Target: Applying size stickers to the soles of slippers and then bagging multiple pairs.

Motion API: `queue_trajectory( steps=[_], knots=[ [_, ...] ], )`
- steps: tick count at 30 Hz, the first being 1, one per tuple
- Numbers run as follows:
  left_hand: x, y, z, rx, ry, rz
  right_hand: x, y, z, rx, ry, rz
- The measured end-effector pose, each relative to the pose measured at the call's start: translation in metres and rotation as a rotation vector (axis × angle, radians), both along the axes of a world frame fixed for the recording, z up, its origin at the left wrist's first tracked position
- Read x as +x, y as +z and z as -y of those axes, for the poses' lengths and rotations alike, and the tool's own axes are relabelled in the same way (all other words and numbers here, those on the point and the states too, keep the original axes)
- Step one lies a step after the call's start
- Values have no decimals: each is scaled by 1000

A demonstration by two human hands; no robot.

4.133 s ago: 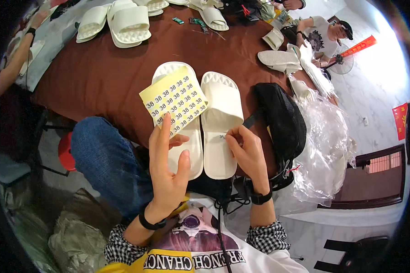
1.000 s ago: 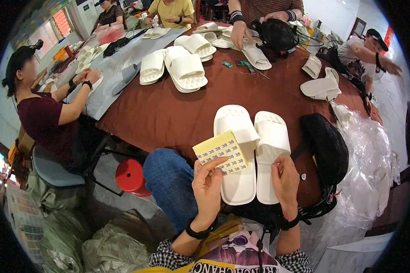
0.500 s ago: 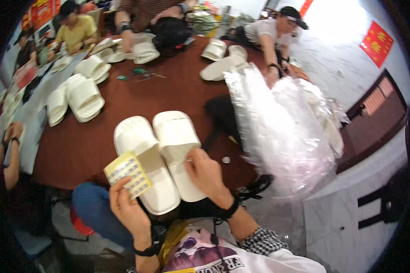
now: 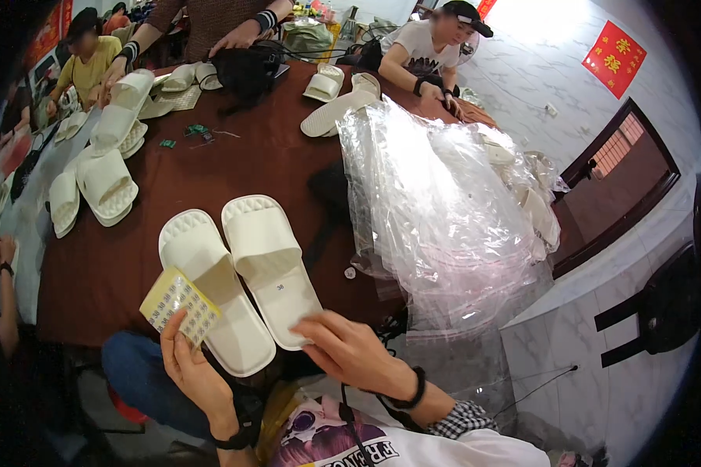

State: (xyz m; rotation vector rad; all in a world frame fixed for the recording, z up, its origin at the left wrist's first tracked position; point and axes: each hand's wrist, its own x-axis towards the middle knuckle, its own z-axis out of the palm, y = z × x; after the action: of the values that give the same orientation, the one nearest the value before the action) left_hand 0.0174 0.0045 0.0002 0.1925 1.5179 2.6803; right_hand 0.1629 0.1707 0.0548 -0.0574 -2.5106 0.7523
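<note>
Slippers point(image 4: 241, 272) lie paired before you, heels near, so your open right hand point(image 4: 350, 350) rests fingertips on one. Left of them, your left hand point(image 4: 191, 366) pinches the yellow sticker sheet point(image 4: 179, 305), tilted up within reach.

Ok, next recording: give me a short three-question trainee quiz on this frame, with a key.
1. True or false: the left hand holds a yellow sticker sheet.
2. Multiple choice: the right hand is at A) the black bag across the table, B) the heel end of the right-side white slipper, C) the pile of clear plastic bags.
3. Fill in: the two white slippers nearest the person lie side by side on a ____-coloured tabletop.

Key: 1 true; 2 B; 3 brown.
</note>
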Motion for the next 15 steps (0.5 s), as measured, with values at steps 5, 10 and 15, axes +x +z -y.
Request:
queue_trajectory(
  steps=[5,10,15],
  knots=[
    [11,1,-10,-119,-71,-64,93,82,-27,9,-133,52],
    [18,16,-14,-454,-424,-230,148,108,-118,-156,-653,-80],
    [13,43,-37,-612,-554,-407,194,119,-239,-162,-753,129]
  ],
)
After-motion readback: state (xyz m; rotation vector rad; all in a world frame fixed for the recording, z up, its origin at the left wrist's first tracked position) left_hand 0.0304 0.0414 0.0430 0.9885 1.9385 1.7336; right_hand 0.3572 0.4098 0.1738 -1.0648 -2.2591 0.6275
